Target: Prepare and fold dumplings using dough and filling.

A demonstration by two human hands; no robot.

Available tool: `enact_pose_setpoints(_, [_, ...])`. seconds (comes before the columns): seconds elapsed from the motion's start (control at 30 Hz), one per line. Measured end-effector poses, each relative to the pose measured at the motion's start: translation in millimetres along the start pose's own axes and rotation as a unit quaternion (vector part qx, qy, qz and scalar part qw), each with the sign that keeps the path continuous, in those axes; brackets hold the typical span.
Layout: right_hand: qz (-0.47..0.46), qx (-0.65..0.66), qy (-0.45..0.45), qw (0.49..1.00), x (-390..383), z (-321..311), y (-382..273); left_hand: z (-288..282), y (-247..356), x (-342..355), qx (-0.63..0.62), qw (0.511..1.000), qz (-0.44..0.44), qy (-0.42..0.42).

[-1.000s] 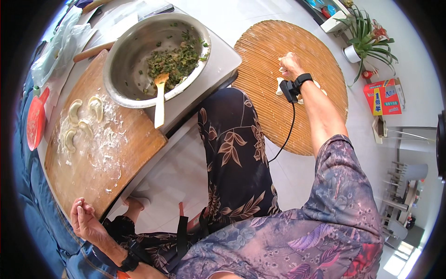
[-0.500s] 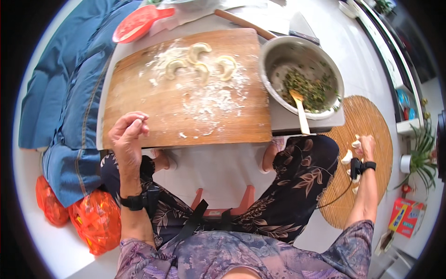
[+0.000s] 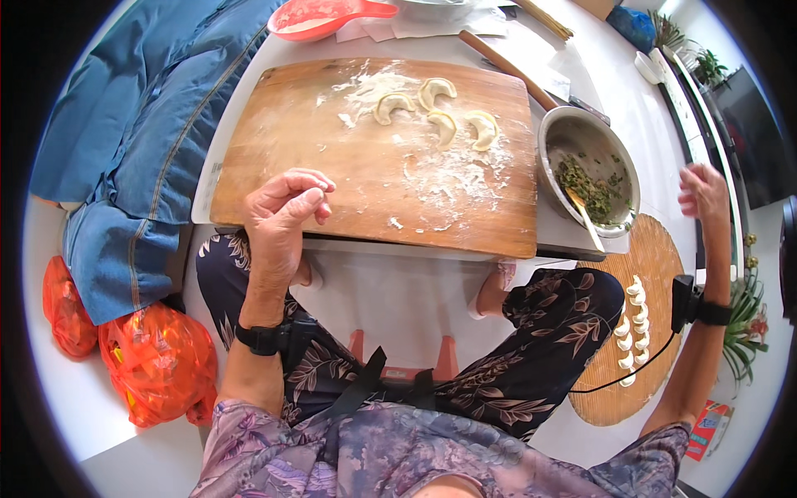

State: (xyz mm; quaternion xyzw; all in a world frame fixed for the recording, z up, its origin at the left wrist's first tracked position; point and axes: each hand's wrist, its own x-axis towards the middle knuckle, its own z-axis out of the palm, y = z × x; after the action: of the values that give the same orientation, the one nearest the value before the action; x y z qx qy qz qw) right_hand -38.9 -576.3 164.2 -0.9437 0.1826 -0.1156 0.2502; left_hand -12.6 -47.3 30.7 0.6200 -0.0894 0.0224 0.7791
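My left hand (image 3: 286,203) is over the near left part of a floured wooden board (image 3: 274,141). Its fingers curl toward the thumb, with nothing visible between them. Several crescent dumplings (image 3: 444,129) lie at the board's far right. Raised at the far right is my right hand (image 3: 704,192), fingers folded in and apparently holding nothing. Below and left of it, two rows of white dumplings (image 3: 641,319) rest on a round woven mat (image 3: 602,398). A metal pot (image 3: 548,178) of chopped green filling (image 3: 594,184) stands right of the board, a spoon (image 3: 588,222) leaning in it.
A rolling pin (image 3: 506,68) lies beyond the board, and a red scoop of flour (image 3: 320,18) sits at the far left. Blue denim fabric (image 3: 124,149) covers the left side, above orange plastic bags (image 3: 158,365). Potted plants (image 3: 743,332) stand at the right.
My right hand has lifted from the dumplings on the mat and moved up and away to the right. The left hand stays over the board's near edge. The view has shifted.
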Motion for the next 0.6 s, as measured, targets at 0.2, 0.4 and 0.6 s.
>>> enact_pose_setpoints(0.2, [-0.164, 0.071, -0.179, 0.967, -9.2, 75.2, -153.2, -7.9, 9.0, -13.2, -0.027, 1.000, -0.012, -0.002])
enact_pose_setpoints(0.4, [-0.142, 0.032, -0.251, 0.957, 4.0, 158.4, -211.6, -12.8, 12.2, -20.6, -0.057, 0.998, -0.006, -0.019])
enact_pose_setpoints(0.6, [-0.163, -0.018, -0.288, 0.943, 7.2, 206.1, -219.0, -15.3, 17.7, -26.1, -0.071, 0.997, -0.005, -0.029])
